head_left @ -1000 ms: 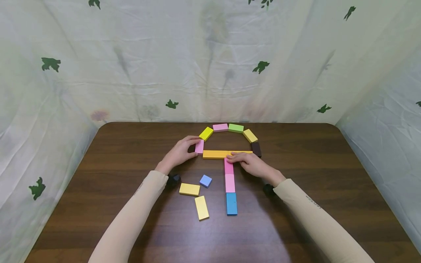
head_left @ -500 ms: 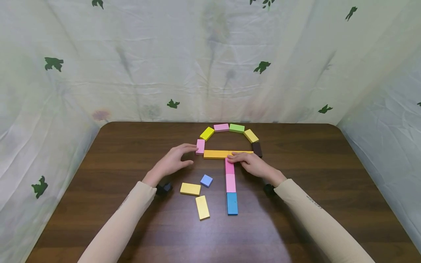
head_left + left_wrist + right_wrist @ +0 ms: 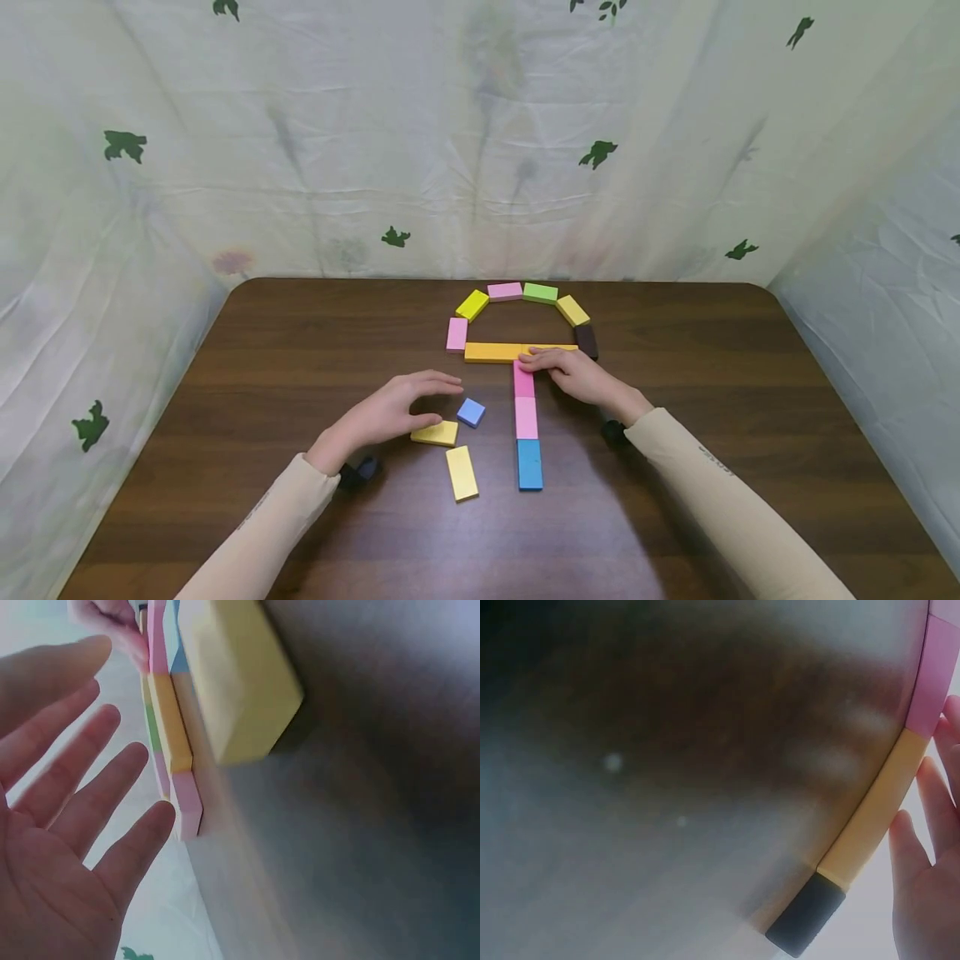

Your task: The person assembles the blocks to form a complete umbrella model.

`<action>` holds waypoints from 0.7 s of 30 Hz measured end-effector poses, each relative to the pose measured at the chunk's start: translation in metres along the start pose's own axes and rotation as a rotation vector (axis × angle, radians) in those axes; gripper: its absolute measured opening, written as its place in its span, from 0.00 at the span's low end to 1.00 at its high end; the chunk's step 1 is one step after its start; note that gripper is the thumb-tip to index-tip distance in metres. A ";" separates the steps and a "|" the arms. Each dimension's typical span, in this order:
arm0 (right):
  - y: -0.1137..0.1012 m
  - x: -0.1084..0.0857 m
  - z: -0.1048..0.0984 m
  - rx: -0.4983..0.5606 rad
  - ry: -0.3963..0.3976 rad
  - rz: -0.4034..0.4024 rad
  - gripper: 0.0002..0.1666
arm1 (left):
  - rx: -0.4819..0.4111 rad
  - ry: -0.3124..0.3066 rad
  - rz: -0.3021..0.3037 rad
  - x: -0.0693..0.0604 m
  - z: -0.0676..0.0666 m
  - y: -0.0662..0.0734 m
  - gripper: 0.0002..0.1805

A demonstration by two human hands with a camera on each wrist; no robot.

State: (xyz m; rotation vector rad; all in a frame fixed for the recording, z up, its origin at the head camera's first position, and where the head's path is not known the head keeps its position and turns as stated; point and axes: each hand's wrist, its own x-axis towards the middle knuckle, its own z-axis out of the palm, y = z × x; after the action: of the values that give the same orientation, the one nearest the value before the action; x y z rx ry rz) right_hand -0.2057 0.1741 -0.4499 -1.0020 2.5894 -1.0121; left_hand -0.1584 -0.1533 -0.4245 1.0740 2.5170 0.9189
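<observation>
My left hand (image 3: 386, 408) hovers above a pale yellow block (image 3: 441, 433), its fingers spread and holding nothing. Just beyond its fingertips lies a small blue block (image 3: 471, 412). My right hand (image 3: 579, 377) rests with its fingertips where the orange blocks (image 3: 492, 352) meet the top pink block (image 3: 523, 383) of a column. Below that pink one come a lighter pink block (image 3: 527, 418) and a larger blue block (image 3: 529, 465). In the right wrist view the right fingers (image 3: 909, 847) lie fairly straight along the orange block (image 3: 877, 810).
Over the orange row an arch runs through pink (image 3: 457, 334), bright yellow (image 3: 472, 305), pink (image 3: 505, 292), green (image 3: 540, 292), pale yellow (image 3: 573, 310) and dark (image 3: 586, 341) blocks. Another pale yellow block (image 3: 462, 473) lies nearer on the wooden table (image 3: 300, 333). A patterned curtain (image 3: 450, 125) hangs behind.
My left hand has let go of the pink block at the arch's left end and moved back toward the loose yellow and blue blocks. The right hand has stayed in place.
</observation>
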 end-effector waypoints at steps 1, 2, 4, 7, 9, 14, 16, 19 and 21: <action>0.000 0.000 0.000 0.002 -0.001 0.000 0.26 | -0.005 -0.011 0.001 -0.002 0.002 0.002 0.24; 0.000 0.000 0.000 0.002 -0.002 -0.001 0.26 | -0.006 -0.021 0.008 -0.004 0.004 0.003 0.24; 0.001 0.001 0.000 -0.002 -0.003 0.001 0.26 | 0.001 -0.043 0.022 -0.007 0.007 0.006 0.25; 0.001 0.001 0.000 -0.002 -0.009 0.017 0.26 | 0.025 -0.067 0.065 -0.011 0.010 0.011 0.25; 0.000 0.001 -0.001 0.000 -0.013 0.027 0.26 | 0.043 -0.078 0.088 -0.014 0.013 0.013 0.25; -0.002 0.001 -0.002 0.007 -0.019 0.042 0.25 | 0.086 -0.085 0.186 -0.018 0.022 0.015 0.25; -0.002 0.001 -0.002 0.004 -0.020 0.040 0.25 | 0.108 -0.082 0.219 -0.019 0.026 0.015 0.24; -0.002 0.001 -0.002 0.002 -0.020 0.033 0.25 | 0.131 -0.086 0.225 -0.021 0.031 0.016 0.23; -0.002 0.001 -0.002 0.002 -0.022 0.031 0.25 | 0.138 -0.095 0.197 -0.022 0.034 0.019 0.23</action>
State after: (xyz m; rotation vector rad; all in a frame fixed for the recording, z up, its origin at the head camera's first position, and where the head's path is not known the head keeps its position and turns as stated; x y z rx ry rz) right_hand -0.2064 0.1734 -0.4471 -0.9635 2.5782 -0.9902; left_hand -0.1172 -0.1442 -0.4391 1.3949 2.4593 0.7302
